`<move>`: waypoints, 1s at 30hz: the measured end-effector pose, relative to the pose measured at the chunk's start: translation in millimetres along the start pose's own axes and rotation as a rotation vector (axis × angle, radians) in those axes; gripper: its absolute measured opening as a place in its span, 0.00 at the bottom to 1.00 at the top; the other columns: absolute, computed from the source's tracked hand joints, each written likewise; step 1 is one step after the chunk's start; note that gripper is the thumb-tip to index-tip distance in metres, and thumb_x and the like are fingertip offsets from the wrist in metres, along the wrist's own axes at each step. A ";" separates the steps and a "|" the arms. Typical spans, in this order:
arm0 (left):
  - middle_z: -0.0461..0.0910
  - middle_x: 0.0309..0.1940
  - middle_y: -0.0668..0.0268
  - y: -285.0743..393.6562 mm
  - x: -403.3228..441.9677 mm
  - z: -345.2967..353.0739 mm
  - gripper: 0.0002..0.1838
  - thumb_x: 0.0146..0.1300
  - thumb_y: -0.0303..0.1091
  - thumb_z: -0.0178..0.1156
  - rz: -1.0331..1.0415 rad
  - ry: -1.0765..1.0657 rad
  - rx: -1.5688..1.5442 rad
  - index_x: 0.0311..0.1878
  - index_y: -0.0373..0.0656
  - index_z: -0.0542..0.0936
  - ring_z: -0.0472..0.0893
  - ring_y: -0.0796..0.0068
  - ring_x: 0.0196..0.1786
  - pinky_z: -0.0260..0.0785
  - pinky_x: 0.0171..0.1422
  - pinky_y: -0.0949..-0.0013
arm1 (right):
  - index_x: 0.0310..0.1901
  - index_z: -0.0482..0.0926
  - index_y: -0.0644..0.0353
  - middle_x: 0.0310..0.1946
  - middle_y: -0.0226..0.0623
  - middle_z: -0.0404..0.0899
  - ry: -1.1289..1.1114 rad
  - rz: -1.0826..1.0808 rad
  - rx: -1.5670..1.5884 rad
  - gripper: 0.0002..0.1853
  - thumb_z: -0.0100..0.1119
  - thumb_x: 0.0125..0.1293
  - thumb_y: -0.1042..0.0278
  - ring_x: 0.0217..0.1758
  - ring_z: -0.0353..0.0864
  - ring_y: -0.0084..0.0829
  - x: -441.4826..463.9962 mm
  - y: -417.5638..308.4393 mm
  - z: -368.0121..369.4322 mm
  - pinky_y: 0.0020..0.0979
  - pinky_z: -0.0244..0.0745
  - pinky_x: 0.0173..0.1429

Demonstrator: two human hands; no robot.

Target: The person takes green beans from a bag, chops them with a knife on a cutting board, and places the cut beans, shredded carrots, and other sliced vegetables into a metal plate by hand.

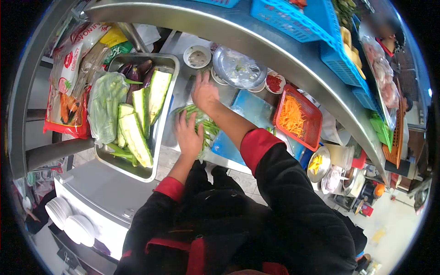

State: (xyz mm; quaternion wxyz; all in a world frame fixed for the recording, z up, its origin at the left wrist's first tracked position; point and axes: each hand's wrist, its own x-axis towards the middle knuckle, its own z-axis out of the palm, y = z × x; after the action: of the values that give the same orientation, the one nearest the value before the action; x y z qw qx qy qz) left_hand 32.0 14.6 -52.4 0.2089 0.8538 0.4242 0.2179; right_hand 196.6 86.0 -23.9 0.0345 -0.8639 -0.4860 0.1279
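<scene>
My left hand [189, 136] lies palm down with fingers spread on a bunch of long green stalks, which look like green beans [210, 127], beside a blue cutting board [224, 147]. Part of the bunch is hidden beneath it. My right hand [205, 93] reaches further forward over the metal counter, fingers stretched out, near a small white bowl [197, 57] and a round metal lid [239, 67]. What lies under its fingertips is hard to make out.
On the left, a steel tray [170, 98] holds cut cucumber-like pieces, eggplants and a bagged green vegetable. A red basket [313, 131] of shredded carrot and a bowl of chopped red pieces [275, 83] stand right. A metal shelf [206, 23] with blue baskets [293, 20] overhangs the counter.
</scene>
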 end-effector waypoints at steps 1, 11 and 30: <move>0.65 0.72 0.55 -1.4 -2.7 -2.1 0.27 0.64 0.41 0.64 -0.009 -0.001 -0.002 0.67 0.49 0.74 0.60 0.42 0.76 0.52 0.76 0.36 | 0.74 0.60 0.68 0.77 0.58 0.53 -0.007 -0.005 -0.004 0.30 0.47 0.72 0.67 0.57 0.83 0.48 10.9 -3.4 5.4 0.39 0.83 0.55; 0.65 0.71 0.52 -3.2 -2.7 -14.6 0.26 0.64 0.37 0.64 -0.030 -0.014 -0.083 0.67 0.52 0.75 0.68 0.42 0.70 0.66 0.68 0.44 | 0.62 0.74 0.65 0.63 0.58 0.68 0.094 -0.067 -0.129 0.24 0.58 0.67 0.63 0.57 0.81 0.56 51.7 20.4 98.8 0.43 0.79 0.62; 0.61 0.73 0.53 12.1 13.7 -32.1 0.31 0.66 0.45 0.63 -0.091 -0.173 -0.108 0.71 0.49 0.72 0.57 0.43 0.77 0.47 0.79 0.34 | 0.44 0.85 0.57 0.45 0.44 0.86 0.302 0.118 0.361 0.13 0.68 0.58 0.65 0.46 0.86 0.45 36.2 120.4 -111.9 0.39 0.79 0.52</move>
State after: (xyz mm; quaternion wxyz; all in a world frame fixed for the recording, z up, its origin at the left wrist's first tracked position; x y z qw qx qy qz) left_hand 29.5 24.6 -16.9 0.3000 0.8367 0.4307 0.1562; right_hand 343.0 60.7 55.2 0.2530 -0.8800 -0.3932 0.0839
